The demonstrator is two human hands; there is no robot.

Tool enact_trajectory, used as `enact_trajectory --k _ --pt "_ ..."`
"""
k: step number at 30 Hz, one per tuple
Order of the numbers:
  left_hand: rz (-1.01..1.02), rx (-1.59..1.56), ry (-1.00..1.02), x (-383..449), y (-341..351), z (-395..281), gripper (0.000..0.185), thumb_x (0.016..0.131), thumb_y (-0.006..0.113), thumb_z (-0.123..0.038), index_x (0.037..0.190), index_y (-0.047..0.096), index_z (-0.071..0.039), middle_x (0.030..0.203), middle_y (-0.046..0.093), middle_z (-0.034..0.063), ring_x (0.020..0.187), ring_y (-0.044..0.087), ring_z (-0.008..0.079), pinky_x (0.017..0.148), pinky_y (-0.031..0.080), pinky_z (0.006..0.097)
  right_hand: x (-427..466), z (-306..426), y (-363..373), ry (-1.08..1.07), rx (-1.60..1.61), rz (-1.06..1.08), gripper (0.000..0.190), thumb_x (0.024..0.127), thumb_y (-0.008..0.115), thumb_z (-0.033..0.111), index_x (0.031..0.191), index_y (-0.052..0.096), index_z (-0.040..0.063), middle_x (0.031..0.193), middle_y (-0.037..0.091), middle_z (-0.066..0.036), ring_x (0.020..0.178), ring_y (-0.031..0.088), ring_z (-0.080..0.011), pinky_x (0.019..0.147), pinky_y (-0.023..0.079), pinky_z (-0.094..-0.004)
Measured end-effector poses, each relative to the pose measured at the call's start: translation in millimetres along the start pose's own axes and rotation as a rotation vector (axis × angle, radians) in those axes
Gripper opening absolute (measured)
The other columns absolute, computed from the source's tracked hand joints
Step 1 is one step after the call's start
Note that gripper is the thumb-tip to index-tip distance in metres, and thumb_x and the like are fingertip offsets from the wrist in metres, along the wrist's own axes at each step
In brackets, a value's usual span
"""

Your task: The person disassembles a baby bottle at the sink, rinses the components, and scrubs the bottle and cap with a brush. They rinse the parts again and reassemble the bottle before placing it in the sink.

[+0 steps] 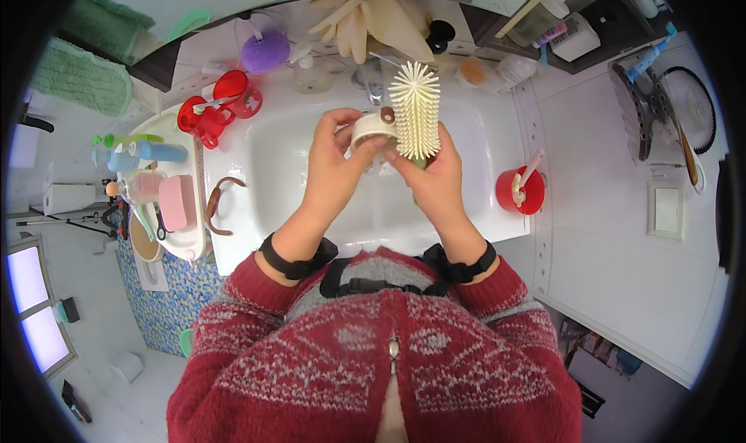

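Observation:
Over the white washbasin [280, 151], my left hand [338, 151] grips a cream ring-shaped lid or collar [372, 126] with a brown round knob on its side. My right hand [434, 169] holds a bottle brush [415, 111] with cream bristles by its green handle, bristles up; the right thumb and fingertips come close to the ring, and whether they touch it is unclear. A brown curved handle [215, 205] lies on the basin's left ledge. Behind my hands stands the chrome faucet [374, 93], partly covered.
Red mugs [236, 93] stand at the back left, beside a shelf with bottles and a pink box [173, 202]. A red cup [531, 192] holding a pale-handled utensil is on the right ledge. At the back are a soap dispenser [309, 73], purple scrubber [265, 52] and rubber gloves [379, 26].

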State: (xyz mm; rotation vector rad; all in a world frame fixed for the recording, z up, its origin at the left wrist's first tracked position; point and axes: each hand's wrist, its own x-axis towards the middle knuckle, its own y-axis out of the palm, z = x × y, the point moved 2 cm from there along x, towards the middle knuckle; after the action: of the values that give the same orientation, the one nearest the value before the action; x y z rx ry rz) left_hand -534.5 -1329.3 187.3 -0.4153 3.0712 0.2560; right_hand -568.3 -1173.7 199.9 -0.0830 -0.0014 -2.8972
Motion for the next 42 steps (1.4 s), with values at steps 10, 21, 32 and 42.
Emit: enact_trajectory --k 10,21,32,42 --pt "0.307 -0.039 -0.294 5 -5 25 0.031 0.098 0.062 -0.027 0.107 0.06 0.003 0.087 0.063 0.0033 0.076 0.058 0.0114 0.074 0.051 0.0303 -7 -22 -2 -0.11 -0.221 -0.203 0.041 0.082 0.076 0.004 0.118 0.057 0.0 0.104 0.068 -0.006 0.095 0.063 -0.0122 0.084 0.051 -0.0283" --pt "0.262 -0.207 -0.345 -11 -8 11 0.02 0.1 0.053 -0.022 0.113 0.057 -0.007 0.07 0.043 -0.0082 0.056 0.035 0.0014 0.048 0.025 0.0221 -22 -11 -13 0.152 0.366 0.049 0.035 0.089 0.065 0.002 0.123 0.058 0.0 0.115 0.067 -0.014 0.09 0.066 -0.0144 0.054 0.045 -0.0206" --pt "0.341 0.898 0.336 -19 2 6 0.018 0.088 0.05 -0.007 0.101 0.063 -0.004 0.085 0.068 0.0179 0.079 0.066 0.0383 0.066 0.05 0.0454 -15 -2 -8 0.182 0.343 0.056 0.044 0.088 0.075 0.017 0.126 0.056 0.004 0.101 0.065 -0.004 0.067 0.055 -0.0046 0.049 0.04 -0.0193" --pt "0.412 1.293 0.419 -20 3 8 0.007 0.091 0.06 -0.018 0.09 0.063 -0.012 0.073 0.066 0.0075 0.07 0.066 0.0314 0.058 0.05 0.0419 -16 -29 -15 0.581 0.492 0.091 0.036 0.089 0.073 0.022 0.117 0.056 0.006 0.083 0.062 0.001 0.062 0.057 -0.0068 0.044 0.036 -0.0206"
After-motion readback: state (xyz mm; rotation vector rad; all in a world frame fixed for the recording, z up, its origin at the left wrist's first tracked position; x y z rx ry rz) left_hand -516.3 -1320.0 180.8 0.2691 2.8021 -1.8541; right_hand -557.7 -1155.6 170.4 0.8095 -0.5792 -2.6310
